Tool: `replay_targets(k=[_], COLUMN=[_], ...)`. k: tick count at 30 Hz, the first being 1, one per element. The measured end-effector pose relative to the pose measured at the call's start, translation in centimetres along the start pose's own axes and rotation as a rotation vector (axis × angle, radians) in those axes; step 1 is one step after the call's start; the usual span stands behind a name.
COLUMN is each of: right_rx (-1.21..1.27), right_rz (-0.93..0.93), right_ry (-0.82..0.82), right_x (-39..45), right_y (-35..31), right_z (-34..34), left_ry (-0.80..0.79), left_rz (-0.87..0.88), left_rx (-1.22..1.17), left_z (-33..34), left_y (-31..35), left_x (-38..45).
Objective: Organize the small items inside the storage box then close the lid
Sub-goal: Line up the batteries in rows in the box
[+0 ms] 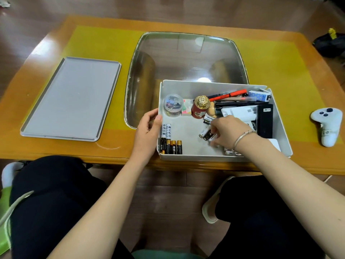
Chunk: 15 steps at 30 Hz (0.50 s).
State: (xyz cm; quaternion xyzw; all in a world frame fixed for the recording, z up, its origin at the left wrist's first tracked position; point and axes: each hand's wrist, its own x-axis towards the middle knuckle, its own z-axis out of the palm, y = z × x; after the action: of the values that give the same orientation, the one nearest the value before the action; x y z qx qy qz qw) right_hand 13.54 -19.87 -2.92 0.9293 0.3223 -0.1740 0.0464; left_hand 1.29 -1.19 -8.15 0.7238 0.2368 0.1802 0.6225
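A white storage box sits open near the table's front edge. My left hand grips its left wall, thumb over the rim. Inside the box, my right hand reaches down and pinches a loose battery among others in the middle of the floor. Several batteries lie lined up in the front left corner. A clear round tub of clips, a red and gold jar, pens and a black case fill the back and right side. The grey lid lies flat to the left.
A glass panel is set into the wooden table behind the box, over a yellow mat. A white game controller lies at the right. A dark bag sits on the floor at the far right. My knees are under the front edge.
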Motion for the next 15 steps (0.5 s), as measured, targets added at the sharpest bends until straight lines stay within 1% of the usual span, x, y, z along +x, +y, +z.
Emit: replay_targets(k=[8, 12, 15], right_rx=[-0.021, -0.028, -0.091], right_rz=[0.024, 0.003, -0.023], right_ry=[0.066, 0.092, 0.089], right_x=[0.3, 0.3, 0.5], right_y=[-0.8, -1.0, -1.3], right_z=[1.5, 1.7, 1.9], left_ry=[-0.007, -0.009, -0.007], left_rz=[-0.001, -0.003, 0.0], left_rx=[-0.024, -0.035, -0.035], left_z=[0.0, 0.0, 0.0], left_y=[0.1, 0.1, 0.1], left_x=[-0.1, -0.1, -0.1])
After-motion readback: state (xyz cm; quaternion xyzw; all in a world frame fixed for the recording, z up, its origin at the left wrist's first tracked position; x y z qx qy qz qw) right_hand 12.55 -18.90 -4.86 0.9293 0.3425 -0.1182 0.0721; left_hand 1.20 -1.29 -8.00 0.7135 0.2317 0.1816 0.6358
